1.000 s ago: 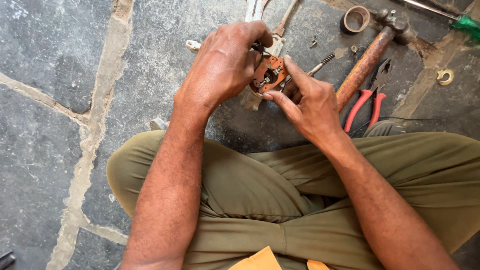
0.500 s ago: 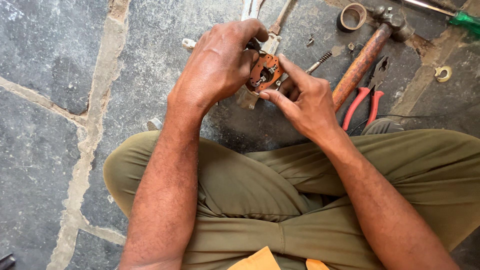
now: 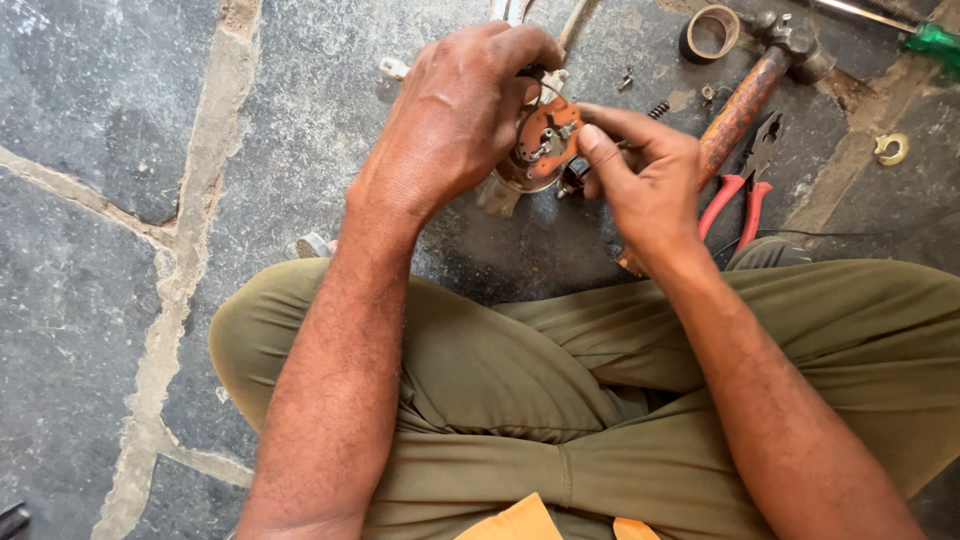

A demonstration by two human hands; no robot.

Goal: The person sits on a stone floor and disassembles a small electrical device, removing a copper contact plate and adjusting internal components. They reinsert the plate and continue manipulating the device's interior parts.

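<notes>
The person sits cross-legged on a stone floor (image 3: pixel 120 150) and holds a small round orange-brown plate assembly (image 3: pixel 543 140) between both hands, raised just above the floor in front of the knees. The left hand (image 3: pixel 455 115) is closed over the assembly from above, fingers curled round its far edge. The right hand (image 3: pixel 645 180) pinches its near right edge, thumb extended flat along the rim. Compared with a second ago, the assembly is tilted so that more of its orange face shows to the camera, and the right thumb has moved from beneath the part up onto its rim; the left hand's grasp is unchanged. The inspector judges this a re-gripping to expose the small metal fittings on the face for close work. Just beyond the right hand lie a wooden-handled hammer (image 3: pixel 745 100), red-handled pliers (image 3: pixel 745 185), a tape roll (image 3: pixel 708 32) and a green-handled screwdriver (image 3: pixel 925 35), all untouched.
</notes>
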